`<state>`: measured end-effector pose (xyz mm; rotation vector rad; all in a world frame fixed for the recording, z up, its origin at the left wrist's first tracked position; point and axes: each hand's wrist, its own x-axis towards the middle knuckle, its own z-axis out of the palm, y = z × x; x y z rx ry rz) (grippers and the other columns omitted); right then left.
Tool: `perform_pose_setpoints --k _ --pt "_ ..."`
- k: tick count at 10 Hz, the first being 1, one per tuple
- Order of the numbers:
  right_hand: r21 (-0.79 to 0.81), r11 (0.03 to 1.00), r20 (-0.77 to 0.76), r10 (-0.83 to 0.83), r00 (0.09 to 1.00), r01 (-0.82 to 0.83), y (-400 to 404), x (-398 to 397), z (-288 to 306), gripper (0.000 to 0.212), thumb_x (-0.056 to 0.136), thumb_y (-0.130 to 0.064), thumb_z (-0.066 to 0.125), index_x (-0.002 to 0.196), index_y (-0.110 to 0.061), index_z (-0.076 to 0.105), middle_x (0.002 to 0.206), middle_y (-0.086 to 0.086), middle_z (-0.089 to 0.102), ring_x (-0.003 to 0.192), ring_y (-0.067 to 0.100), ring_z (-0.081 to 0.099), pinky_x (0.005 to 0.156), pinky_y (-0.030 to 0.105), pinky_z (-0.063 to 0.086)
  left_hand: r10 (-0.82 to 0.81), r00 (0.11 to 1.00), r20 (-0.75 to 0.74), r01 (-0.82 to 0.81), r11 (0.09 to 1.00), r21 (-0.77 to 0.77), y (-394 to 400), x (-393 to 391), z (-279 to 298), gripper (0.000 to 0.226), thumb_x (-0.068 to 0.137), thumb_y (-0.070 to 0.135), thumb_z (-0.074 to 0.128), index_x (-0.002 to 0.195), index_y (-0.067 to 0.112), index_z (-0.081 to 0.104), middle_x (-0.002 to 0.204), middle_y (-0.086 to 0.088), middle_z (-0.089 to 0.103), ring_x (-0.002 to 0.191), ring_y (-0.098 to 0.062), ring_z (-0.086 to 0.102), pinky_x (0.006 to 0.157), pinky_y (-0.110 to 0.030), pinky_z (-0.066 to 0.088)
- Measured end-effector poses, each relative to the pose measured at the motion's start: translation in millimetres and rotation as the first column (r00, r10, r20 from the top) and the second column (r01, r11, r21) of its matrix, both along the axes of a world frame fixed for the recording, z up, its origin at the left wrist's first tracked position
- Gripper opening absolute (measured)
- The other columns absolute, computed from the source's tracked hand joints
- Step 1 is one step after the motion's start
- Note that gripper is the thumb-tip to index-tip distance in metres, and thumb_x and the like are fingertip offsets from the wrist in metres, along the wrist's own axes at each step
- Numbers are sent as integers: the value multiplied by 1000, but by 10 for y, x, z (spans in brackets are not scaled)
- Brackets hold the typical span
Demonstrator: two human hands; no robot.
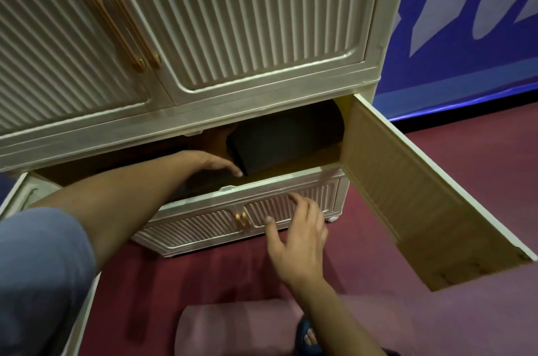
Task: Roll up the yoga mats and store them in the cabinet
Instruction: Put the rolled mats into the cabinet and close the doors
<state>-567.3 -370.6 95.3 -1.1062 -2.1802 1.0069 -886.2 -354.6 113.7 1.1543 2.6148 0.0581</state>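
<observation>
Cabinet (pixel 262 111), cream, ribbed, fills upper left and centre of frame. Middle compartment stands open; its right door (pixel 422 195) swings out toward lower right, a left door edge (pixel 17 198) shows at left margin. Two dark yoga mats inside: one rolled (pixel 285 137) at centre right, one (pixel 201 183) low under the left hand (pixel 215 163), poorly lit, outline unclear. Left hand reaches in, fingers flat on that lower mat, not curled round it. Right hand (pixel 300 236) is loose, fingers spread, fingertips touching the ribbed lower door (pixel 294 204). Four tan handles visible: two above (pixel 122 23), two below (pixel 242 221). Pink roll (pixel 233 329) lies on maroon floor (pixel 436 326) at bottom centre, partly cut off. Blue banner (pixel 465 20) upper right.
</observation>
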Motion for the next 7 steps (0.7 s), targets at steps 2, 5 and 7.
perform_pose_setpoints --k 2,5,7 --pt "-1 1000 90 20 996 -20 129 -38 -37 57 88 -44 53 139 -22 44 135 0 46 130 23 41 107 50 39 154 966 209 -130 984 -126 -126 489 268 130 68 47 93 163 39 6 171 -7 15 156 -32 20 121 -44 29" --pt "555 832 -39 28 999 -1 438 701 1013 28 80 -17 74 107 -17 68 124 6 60 142 32 39 110 60 35 -66 997 -46 62 995 -82 -260 766 376 115 83 52 80 165 33 1 172 -9 6 152 -36 27 116 -46 40" --pt "346 925 475 -315 822 155 856 1412 1616 52 84 -28 67 128 -13 45 129 19 58 124 46 51 92 51 44 -286 939 -192 274 958 -89 -608 1289 751 90 89 52 72 161 23 26 166 -11 21 145 -32 36 119 -41 36"
